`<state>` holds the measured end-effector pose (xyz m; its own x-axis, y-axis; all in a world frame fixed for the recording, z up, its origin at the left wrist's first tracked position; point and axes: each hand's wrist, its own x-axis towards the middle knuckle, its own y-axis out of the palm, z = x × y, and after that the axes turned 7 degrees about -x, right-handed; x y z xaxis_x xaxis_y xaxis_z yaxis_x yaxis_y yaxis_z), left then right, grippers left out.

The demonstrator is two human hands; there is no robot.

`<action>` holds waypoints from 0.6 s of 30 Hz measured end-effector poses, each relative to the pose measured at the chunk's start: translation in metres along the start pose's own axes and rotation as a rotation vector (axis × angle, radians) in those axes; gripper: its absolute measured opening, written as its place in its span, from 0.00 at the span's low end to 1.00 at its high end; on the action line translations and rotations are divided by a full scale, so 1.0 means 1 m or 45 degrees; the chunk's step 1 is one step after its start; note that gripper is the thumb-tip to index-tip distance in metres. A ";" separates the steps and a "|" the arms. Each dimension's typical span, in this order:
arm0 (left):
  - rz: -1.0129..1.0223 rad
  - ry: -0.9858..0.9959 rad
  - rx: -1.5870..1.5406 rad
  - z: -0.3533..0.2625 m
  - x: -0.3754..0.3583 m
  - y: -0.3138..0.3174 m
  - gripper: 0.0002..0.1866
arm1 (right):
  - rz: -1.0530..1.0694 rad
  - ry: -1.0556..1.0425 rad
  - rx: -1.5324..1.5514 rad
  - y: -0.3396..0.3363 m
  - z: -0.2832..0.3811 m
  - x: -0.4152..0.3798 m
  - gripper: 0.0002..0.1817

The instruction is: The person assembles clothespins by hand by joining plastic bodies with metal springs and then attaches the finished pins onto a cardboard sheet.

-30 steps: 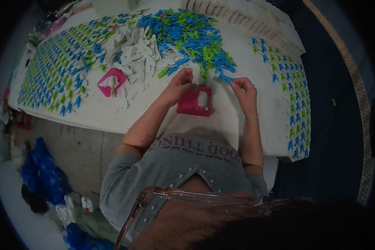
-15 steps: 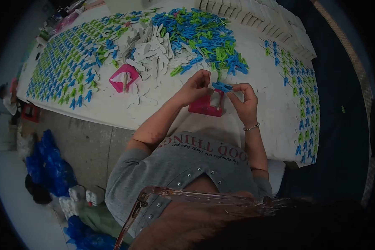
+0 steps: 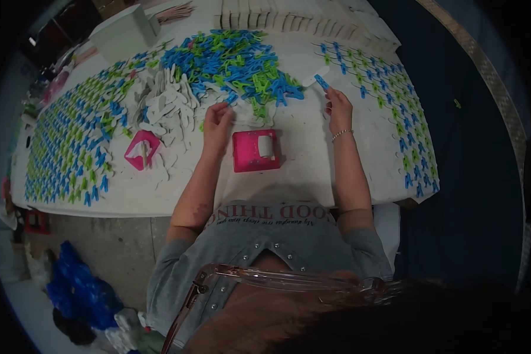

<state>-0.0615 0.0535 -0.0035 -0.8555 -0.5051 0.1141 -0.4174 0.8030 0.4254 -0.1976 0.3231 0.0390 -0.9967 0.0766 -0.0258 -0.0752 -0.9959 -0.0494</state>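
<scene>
My right hand (image 3: 339, 109) pinches a blue clothespin (image 3: 322, 82) at the right, and a white flat strip (image 3: 315, 76) extends from the clothespin's far end. My left hand (image 3: 218, 121) is at the near edge of the clothespin pile (image 3: 236, 65), fingers bent and thumb a little apart. Just beyond its fingertips lies a blue clothespin (image 3: 230, 98); whether they touch it is hard to see. Between my forearms sits a pink block (image 3: 246, 154) with a white cylindrical piece (image 3: 266, 147) on it.
Loose white strips (image 3: 165, 100) are heaped left of the pile. Rows of blue and green clothespins cover the table's left side (image 3: 71, 135) and right side (image 3: 404, 112). A pink hexagonal holder (image 3: 150, 141) stands front left. White stacks (image 3: 301, 17) line the back.
My hands have moved apart from above the pink block. The right carried the blue clothespin with its strip to the right; the left went to the pile. The view has shifted.
</scene>
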 end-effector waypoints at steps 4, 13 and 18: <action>-0.073 0.119 0.158 0.025 0.013 -0.016 0.10 | -0.164 0.385 0.455 -0.029 -0.039 0.066 0.09; -0.036 0.192 0.237 0.022 0.006 -0.007 0.09 | -0.561 0.578 0.543 -0.034 -0.036 0.128 0.10; -0.027 0.200 0.271 0.022 0.007 -0.007 0.09 | -0.574 0.602 0.535 -0.035 -0.043 0.147 0.10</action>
<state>-0.0713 0.0513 -0.0253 -0.7946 -0.5523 0.2521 -0.5043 0.8316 0.2326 -0.3399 0.3708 -0.0065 -0.7558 0.3964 -0.5212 -0.5693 -0.7911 0.2239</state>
